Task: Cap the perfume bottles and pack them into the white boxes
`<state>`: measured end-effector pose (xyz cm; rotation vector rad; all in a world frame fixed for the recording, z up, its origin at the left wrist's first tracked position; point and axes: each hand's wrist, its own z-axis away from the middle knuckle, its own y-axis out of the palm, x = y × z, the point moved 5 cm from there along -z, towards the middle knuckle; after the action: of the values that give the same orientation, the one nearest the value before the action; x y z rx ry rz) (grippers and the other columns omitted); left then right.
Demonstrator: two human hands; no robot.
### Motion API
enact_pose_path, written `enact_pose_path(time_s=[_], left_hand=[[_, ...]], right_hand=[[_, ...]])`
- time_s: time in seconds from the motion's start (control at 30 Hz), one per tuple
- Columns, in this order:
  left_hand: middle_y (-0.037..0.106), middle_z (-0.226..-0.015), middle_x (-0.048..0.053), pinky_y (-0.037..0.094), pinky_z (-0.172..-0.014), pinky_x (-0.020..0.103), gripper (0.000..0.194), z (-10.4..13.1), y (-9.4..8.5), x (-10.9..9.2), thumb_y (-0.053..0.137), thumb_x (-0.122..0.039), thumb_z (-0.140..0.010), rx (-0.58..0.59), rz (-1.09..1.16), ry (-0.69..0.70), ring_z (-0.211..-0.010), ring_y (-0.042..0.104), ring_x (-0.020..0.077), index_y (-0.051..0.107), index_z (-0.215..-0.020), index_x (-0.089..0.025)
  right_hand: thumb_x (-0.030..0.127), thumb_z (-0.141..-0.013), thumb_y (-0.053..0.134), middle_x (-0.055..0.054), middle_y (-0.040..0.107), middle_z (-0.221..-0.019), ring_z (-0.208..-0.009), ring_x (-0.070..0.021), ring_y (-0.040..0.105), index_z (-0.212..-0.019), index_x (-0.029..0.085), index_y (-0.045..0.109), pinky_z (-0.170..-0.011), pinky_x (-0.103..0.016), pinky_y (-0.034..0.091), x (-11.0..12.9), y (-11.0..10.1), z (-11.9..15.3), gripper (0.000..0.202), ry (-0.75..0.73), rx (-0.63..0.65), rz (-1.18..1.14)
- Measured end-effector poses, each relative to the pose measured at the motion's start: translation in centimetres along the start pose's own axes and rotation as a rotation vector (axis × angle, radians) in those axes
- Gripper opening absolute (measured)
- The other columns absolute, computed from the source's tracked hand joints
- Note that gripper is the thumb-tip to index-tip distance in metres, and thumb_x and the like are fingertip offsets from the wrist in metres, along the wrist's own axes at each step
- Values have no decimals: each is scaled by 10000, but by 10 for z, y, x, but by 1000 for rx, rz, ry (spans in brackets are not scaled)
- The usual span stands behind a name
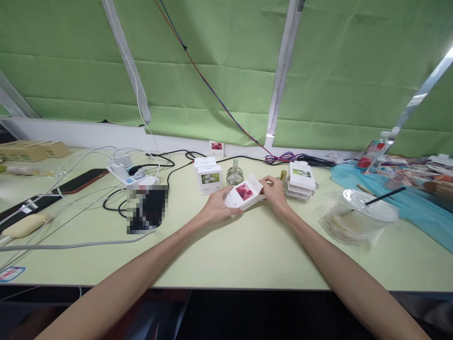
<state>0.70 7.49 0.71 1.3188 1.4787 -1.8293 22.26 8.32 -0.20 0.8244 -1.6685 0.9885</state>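
A white box with a red flower picture (244, 192) lies tilted in my left hand (218, 205), whose fingers wrap round its left end. My right hand (275, 192) is closed at the box's open right end, beside the raised flap; what its fingertips pinch is hidden. Behind the box stands a round glass bottle (234, 174). A gold-topped bottle (282, 176) is partly hidden behind my right hand. White boxes with a green picture (210, 179) stand to the left, and a stack of similar boxes (301, 175) to the right.
A lidded cup with a black straw (357, 215) stands at right, near blue plastic (396, 203). Left are a power strip (130, 175), phones (85, 181) and tangled cables. A small card (216, 148) leans at the back. The table's front edge (240, 287) crosses below my arms.
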Motion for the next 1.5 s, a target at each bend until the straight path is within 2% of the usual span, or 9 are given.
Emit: enact_pose_path(time_s=[0.37,0.73,1.23,1.5], left_hand=[[702,-980,59,524,-482,232,920,-1,1,1,877,-312,-602,8,12,-7,-649,621,151,536,-1448,-186],[701,-1006,65,523,-473,228,909,-1,0,2,877,-320,-604,2,-5,8,-673,626,159,543,-1438,-184],[702,-976,61,516,-437,236,918,0,1,1,880,-296,-604,-2,18,-3,-618,613,147,540,-1449,-181],[713,-967,62,523,-465,238,937,-1,0,2,884,-313,-599,-1,-3,-5,-633,630,156,534,-1457,-178]], right_hand=[[374,-692,560,-3,701,-615,-513,-179,601,-717,231,633,-367,-232,379,-1,3,0,162,30,32,-60],[352,-694,552,-11,689,-612,-519,-174,600,-696,222,604,-352,-215,373,-2,4,0,140,44,55,-79],[260,-733,537,10,617,-545,-463,-144,542,-654,212,567,-367,-225,365,-3,6,-2,98,66,84,-48],[268,-748,551,27,577,-524,-450,-125,510,-652,208,566,-385,-218,335,-2,8,0,114,87,126,-100]])
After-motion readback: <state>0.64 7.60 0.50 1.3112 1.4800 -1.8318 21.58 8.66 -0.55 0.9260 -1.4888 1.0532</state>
